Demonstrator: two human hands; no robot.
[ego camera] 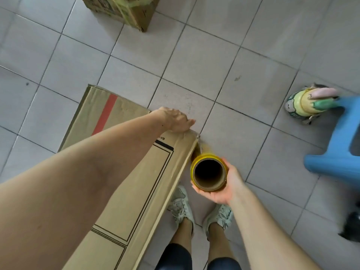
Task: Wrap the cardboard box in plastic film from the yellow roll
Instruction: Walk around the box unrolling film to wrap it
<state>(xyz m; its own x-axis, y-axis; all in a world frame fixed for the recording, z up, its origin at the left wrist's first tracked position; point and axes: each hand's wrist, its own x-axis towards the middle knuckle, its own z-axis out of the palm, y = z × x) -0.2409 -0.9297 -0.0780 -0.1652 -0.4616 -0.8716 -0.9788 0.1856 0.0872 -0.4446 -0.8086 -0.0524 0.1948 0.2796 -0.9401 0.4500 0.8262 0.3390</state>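
A tall cardboard box (136,182) with a red stripe and black line print stands on the tiled floor in front of me. My left hand (178,119) rests over its far right corner, fingers curled down over the edge, where a wisp of film hangs. The yellow film roll (208,172) stands upright beside the box's right side, its brown core open toward me. My right hand (224,186) grips the roll from below and the right. A short strip of film runs from the roll up to the corner.
A second taped cardboard box (124,10) sits at the top. A blue plastic stool (339,151) stands at the right, with a patterned bottle (305,104) beside it. A dark object (352,227) lies at the right edge. My feet in pale sneakers (200,211) stand below the roll.
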